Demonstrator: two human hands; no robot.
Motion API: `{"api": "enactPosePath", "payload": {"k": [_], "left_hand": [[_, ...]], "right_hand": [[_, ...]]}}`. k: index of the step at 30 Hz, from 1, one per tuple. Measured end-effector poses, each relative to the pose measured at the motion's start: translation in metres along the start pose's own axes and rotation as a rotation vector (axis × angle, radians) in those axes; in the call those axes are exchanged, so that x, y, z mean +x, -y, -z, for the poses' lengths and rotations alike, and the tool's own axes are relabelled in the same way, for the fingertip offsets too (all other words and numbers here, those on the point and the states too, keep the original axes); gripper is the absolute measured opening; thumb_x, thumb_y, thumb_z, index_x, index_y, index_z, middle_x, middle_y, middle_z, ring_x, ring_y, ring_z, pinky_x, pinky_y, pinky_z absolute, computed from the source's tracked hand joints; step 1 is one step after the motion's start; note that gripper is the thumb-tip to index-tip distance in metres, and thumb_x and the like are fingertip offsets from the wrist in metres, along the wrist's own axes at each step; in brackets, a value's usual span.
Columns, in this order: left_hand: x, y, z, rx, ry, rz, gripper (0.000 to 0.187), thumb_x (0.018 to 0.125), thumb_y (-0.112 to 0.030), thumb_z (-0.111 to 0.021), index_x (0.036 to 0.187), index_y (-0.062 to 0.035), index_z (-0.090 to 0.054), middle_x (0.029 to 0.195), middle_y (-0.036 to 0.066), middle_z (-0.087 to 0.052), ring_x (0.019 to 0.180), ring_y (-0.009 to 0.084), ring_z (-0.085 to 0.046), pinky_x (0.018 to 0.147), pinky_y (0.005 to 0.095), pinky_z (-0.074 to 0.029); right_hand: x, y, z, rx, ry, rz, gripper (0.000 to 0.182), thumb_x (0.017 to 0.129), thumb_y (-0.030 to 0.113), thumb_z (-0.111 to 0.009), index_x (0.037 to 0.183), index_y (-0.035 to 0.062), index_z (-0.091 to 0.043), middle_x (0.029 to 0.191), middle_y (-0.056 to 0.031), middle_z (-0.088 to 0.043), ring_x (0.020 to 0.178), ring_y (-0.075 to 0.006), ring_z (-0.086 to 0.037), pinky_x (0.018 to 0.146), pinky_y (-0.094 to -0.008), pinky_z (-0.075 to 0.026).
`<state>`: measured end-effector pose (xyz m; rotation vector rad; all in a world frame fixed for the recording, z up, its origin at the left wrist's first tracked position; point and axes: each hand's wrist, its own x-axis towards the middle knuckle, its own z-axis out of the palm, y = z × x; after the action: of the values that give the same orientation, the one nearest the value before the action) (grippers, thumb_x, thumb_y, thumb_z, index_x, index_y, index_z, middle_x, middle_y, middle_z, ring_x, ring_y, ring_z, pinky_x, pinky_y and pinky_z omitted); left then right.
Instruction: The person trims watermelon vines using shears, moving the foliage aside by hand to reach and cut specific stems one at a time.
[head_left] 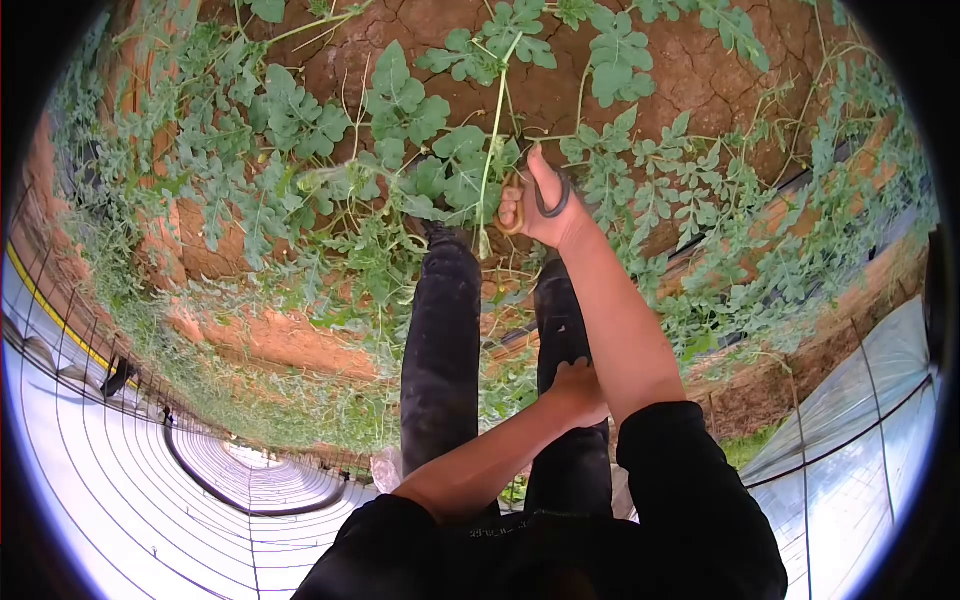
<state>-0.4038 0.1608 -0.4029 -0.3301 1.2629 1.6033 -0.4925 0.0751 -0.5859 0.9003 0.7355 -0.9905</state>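
Observation:
My right hand point(545, 205) reaches in among the leaves, closed on scissors point(562, 197). Its thumb points up beside a dark handle loop, and a yellowish-brown loop lies by the curled fingers. Leaves hide the blades. Just left of this hand a long pale green stem point(494, 140) runs down between lobed leaves point(465, 185). My left hand point(578, 390) is a closed fist at my right leg, against the inner side of my right forearm. What it holds, if anything, is hidden.
Leafy vines point(245, 190) spread over cracked brown soil point(420, 30). My dark-clad legs point(441, 340) stand among them. Dark strips point(790, 190) run along the ground at the right. Curved greenhouse ribs and pale sheeting point(850, 440) fill the lower corners.

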Motion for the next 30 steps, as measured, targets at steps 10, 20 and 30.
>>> {"api": "enactPosePath", "payload": {"k": [10, 20, 30], "left_hand": [[-0.008, 0.002, 0.001, 0.087, -0.017, -0.036, 0.046, 0.087, -0.034, -0.058, 0.128, -0.0153, -0.052, 0.124, 0.013, -0.054, 0.111, 0.0359, -0.054, 0.084, 0.0503, -0.046], [-0.019, 0.001, 0.012, 0.089, -0.065, -0.119, 0.051, 0.087, -0.038, -0.060, 0.123, -0.0033, -0.054, 0.113, 0.019, -0.057, 0.107, 0.0351, -0.055, 0.081, 0.0499, -0.046], [-0.023, 0.000, 0.017, 0.060, -0.092, -0.130, 0.049, 0.087, -0.038, -0.060, 0.123, -0.0043, -0.054, 0.114, 0.017, -0.057, 0.110, 0.0347, -0.053, 0.084, 0.0501, -0.045]], "right_hand": [[0.009, 0.006, 0.008, -0.333, -0.201, 0.129, 0.067, 0.088, 0.068, -0.045, 0.096, 0.0024, -0.056, 0.058, 0.0038, -0.036, 0.050, -0.0091, -0.034, 0.046, -0.0251, -0.030], [-0.047, 0.056, 0.065, 0.198, 0.070, 0.308, 0.069, 0.082, 0.068, -0.053, 0.111, 0.0060, -0.051, 0.067, 0.0033, -0.042, 0.062, -0.0115, -0.042, 0.056, -0.0242, -0.037], [-0.030, 0.041, 0.064, 0.136, 0.175, 0.101, 0.069, 0.079, 0.058, -0.068, 0.117, 0.0032, -0.050, 0.076, -0.0014, -0.051, 0.075, -0.0187, -0.050, 0.072, -0.0336, -0.044]]}}
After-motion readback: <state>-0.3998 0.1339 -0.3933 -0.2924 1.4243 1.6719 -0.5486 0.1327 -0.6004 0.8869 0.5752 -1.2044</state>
